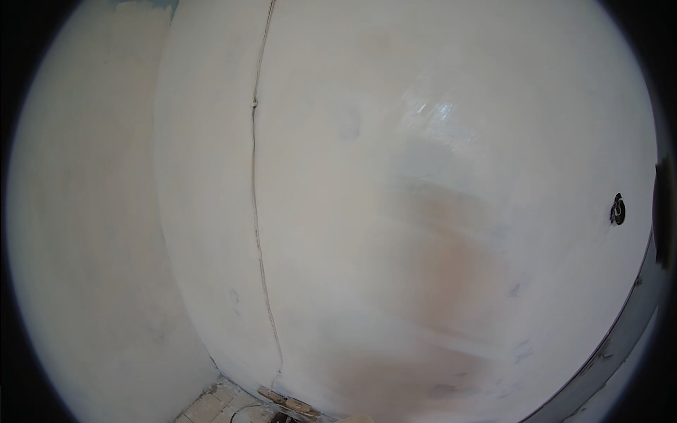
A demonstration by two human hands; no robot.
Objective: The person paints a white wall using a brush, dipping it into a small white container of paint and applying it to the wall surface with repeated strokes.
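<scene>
Neither of my hands can be made out. A large off-white wall [338,233] fills most of the head view, with blurred brownish patches right of its middle and low down. Near its top right is a shiny, streaked spot. A thin cable [255,183] runs down the wall left of the middle, with a small knob-like bump on its upper part. At the lower edge, a pale beige sliver [356,419] just shows; what it is I cannot tell.
Another pale wall [92,211] meets this one at a corner on the left. A dark round opening with wires [618,209] sits at the right, near a grey frame [620,324]. Below are floor tiles [204,407] and a worn wooden piece [289,403].
</scene>
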